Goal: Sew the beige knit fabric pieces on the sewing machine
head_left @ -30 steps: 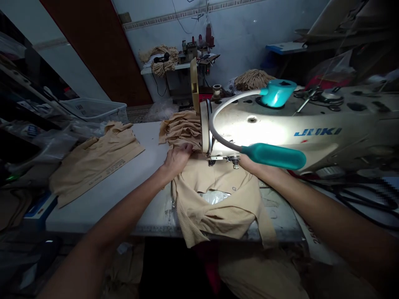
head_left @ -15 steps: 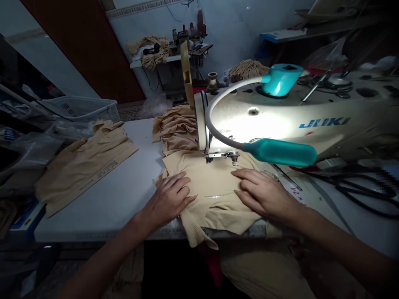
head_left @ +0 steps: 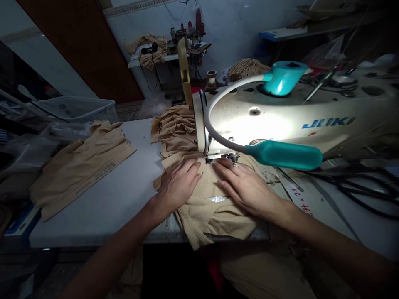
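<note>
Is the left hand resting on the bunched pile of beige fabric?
No, the left hand lies flat on the beige garment in front of the bunched pile.

far-table bottles (head_left: 198, 20): too small to tell; pixelated patch (head_left: 391, 176): blurred; right forearm (head_left: 343, 253): cut off by frame edge

A garment workshop, with a Juki sewing machine (head_left: 274, 120) (an industrial one).

Up at twelve, there's a pale tiled wall (head_left: 230, 29) with a patterned border (head_left: 137, 7); at eleven, a dark red panel (head_left: 77, 50); at ten, a plastic crate (head_left: 75, 109); and at one, a blue-edged shelf (head_left: 277, 34)!
</note>
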Motion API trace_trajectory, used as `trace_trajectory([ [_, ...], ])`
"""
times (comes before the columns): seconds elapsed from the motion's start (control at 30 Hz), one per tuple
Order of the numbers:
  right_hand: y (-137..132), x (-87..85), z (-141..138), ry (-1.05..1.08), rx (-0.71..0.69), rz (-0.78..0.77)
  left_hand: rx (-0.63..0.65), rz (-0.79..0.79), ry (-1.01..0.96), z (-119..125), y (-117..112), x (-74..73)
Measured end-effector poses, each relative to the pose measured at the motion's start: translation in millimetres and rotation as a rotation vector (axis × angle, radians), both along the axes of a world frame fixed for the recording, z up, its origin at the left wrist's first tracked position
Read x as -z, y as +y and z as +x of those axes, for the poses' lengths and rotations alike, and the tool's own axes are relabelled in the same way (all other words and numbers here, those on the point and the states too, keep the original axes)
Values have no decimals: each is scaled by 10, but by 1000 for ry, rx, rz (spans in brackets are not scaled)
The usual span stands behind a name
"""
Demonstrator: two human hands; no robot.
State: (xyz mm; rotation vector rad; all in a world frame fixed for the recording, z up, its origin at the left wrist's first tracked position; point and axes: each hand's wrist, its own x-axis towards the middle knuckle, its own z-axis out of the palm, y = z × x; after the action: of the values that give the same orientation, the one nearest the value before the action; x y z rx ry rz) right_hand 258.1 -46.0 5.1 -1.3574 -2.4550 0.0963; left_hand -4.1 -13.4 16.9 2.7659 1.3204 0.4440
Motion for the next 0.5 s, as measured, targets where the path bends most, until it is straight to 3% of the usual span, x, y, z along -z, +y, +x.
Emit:
trace_trajectory([
  [0.13, 27, 213, 17, -123, 28, 24, -72, -64, 158, 39, 149, 122],
  [0.27, 19, 335, 179, -148, 53, 19, -26, -123, 183, -18, 260, 197],
  [0.5, 177, 248, 259, -156, 60, -14, 20, -147, 161, -47, 438, 150],
])
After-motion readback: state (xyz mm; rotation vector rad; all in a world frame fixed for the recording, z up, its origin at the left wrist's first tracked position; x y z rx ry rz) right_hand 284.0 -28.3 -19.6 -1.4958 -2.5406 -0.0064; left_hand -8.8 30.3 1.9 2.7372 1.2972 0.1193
